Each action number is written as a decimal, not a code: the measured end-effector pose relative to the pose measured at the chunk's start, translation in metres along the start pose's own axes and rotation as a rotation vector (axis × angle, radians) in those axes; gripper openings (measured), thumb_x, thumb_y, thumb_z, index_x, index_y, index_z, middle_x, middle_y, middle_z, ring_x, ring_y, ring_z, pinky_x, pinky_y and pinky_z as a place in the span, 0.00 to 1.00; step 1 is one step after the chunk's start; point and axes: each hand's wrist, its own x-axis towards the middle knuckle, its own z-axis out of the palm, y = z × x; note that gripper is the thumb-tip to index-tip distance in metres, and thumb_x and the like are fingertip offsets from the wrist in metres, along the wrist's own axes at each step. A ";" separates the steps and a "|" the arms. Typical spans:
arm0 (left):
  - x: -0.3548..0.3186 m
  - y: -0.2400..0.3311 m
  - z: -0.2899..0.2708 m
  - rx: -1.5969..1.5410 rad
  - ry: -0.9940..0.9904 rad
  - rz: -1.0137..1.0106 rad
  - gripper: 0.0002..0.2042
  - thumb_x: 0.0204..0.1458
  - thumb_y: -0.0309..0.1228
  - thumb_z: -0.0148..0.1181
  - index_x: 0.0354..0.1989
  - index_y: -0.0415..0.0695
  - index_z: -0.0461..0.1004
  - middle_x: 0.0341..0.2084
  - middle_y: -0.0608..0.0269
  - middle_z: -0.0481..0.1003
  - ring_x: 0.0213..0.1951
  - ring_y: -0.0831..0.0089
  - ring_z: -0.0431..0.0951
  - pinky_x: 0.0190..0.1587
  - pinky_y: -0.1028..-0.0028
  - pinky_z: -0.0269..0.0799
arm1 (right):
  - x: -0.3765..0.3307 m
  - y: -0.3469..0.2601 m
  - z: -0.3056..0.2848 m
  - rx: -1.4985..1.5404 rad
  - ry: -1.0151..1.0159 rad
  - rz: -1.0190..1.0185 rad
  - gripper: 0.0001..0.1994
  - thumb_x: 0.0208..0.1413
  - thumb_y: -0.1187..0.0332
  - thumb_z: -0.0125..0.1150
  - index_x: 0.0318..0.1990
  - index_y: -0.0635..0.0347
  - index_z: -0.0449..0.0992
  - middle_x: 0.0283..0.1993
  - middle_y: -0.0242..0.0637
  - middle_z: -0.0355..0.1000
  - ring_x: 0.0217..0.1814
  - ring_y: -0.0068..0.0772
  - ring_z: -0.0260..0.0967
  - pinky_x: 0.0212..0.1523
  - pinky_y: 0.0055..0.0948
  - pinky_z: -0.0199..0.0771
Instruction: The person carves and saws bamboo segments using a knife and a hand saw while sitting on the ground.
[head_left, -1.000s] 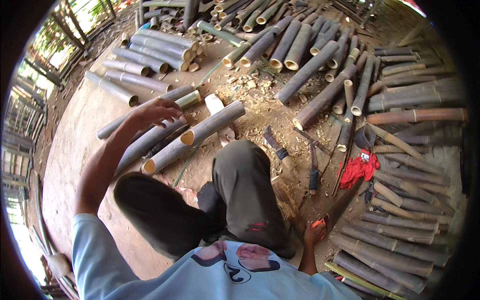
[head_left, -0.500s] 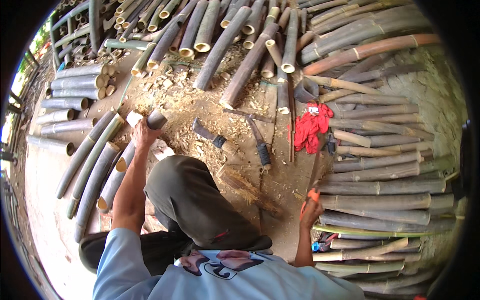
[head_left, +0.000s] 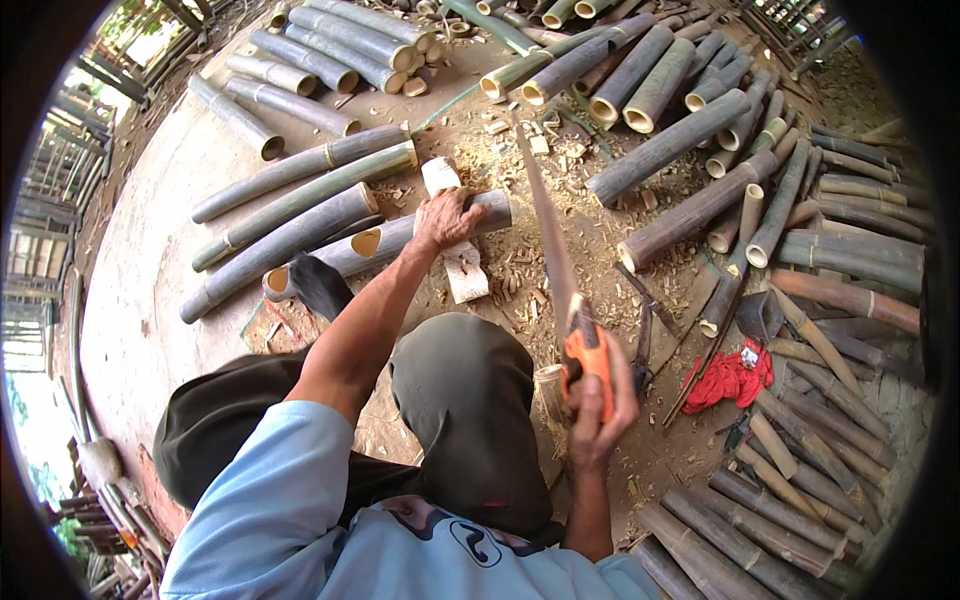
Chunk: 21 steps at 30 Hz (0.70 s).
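Observation:
My left hand (head_left: 447, 217) is closed over a grey bamboo pole (head_left: 398, 234), near its far end. Two cut openings show pale wood along this pole's side and lower end. Under it, crosswise, lies a whitish wooden block (head_left: 465, 272). My dark-covered foot (head_left: 320, 287) rests against the pole's nearer part. In my right hand (head_left: 603, 405) is a handsaw (head_left: 586, 352) with an orange and black handle. Its long blade points away from me, slightly blurred, to the right of the pole's end and apart from it.
Cut bamboo poles (head_left: 300, 205) lie left of my arm, with more stacked (head_left: 345, 50) farther back. Large piles (head_left: 668, 92) fill the far right and right side. Wood chips (head_left: 530, 275) cover the ground. A blade tool (head_left: 643, 335) and red cloth (head_left: 727, 378) lie to the right.
The view has swung left. My right hand has brought the saw from beside the right-hand bamboo pile to the middle, near the held pole. My left hand stays on the pole.

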 end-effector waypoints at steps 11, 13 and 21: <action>-0.001 0.020 0.000 -0.063 0.005 -0.047 0.25 0.63 0.56 0.47 0.47 0.50 0.82 0.43 0.48 0.81 0.51 0.50 0.78 0.55 0.51 0.68 | 0.018 0.000 0.027 0.016 -0.174 0.029 0.29 0.66 0.59 0.52 0.63 0.79 0.66 0.57 0.60 0.74 0.58 0.49 0.75 0.57 0.39 0.74; 0.000 0.020 -0.002 -0.097 -0.033 -0.064 0.25 0.63 0.57 0.47 0.47 0.50 0.82 0.43 0.49 0.81 0.52 0.50 0.78 0.56 0.51 0.68 | 0.015 0.001 0.027 0.001 -0.177 0.035 0.29 0.66 0.59 0.52 0.63 0.79 0.67 0.57 0.60 0.74 0.57 0.48 0.75 0.57 0.38 0.74; 0.006 0.006 0.007 -0.065 0.018 -0.059 0.26 0.62 0.57 0.48 0.44 0.48 0.82 0.42 0.47 0.81 0.50 0.50 0.79 0.53 0.48 0.68 | 0.017 0.013 0.046 0.032 -0.214 0.069 0.26 0.66 0.63 0.52 0.63 0.79 0.67 0.53 0.60 0.76 0.55 0.48 0.77 0.55 0.38 0.75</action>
